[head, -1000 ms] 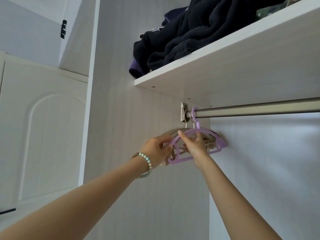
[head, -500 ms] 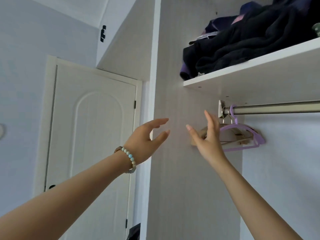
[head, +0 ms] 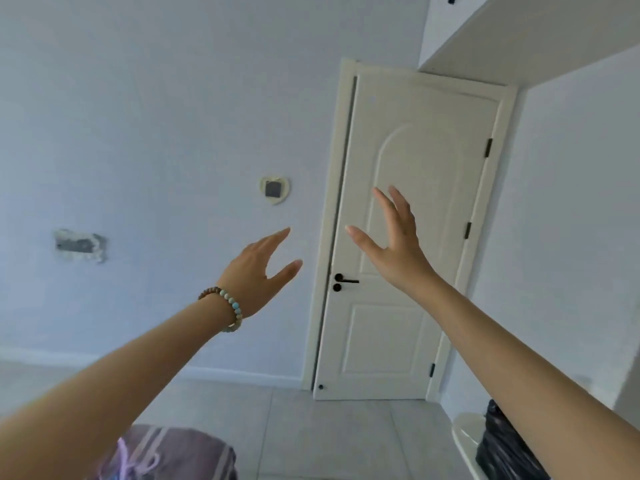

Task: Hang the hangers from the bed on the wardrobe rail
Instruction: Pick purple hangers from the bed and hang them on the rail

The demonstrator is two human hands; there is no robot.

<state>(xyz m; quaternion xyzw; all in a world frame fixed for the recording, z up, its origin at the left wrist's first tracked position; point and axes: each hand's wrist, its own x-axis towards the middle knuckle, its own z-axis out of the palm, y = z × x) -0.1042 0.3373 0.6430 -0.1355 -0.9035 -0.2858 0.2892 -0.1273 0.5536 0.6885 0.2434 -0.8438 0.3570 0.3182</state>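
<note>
What seems a pale lilac hanger (head: pixel 126 459) lies blurred on the purple striped bed (head: pixel 201 455) corner.

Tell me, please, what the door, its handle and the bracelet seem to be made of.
Door: probably painted wood or composite, cream, smooth satin, with moulded panels. Handle: likely metal, matte black, thin lever. Bracelet: round beads, some brown like wood, some pale blue-green like stone; too blurred to be sure.

left hand (head: pixel 258 268) raised just left of the door (head: pixel 388 341), right hand (head: pixel 394 251) before it; fingers (head: pixel 401 216) straight, spread, empty.
</note>
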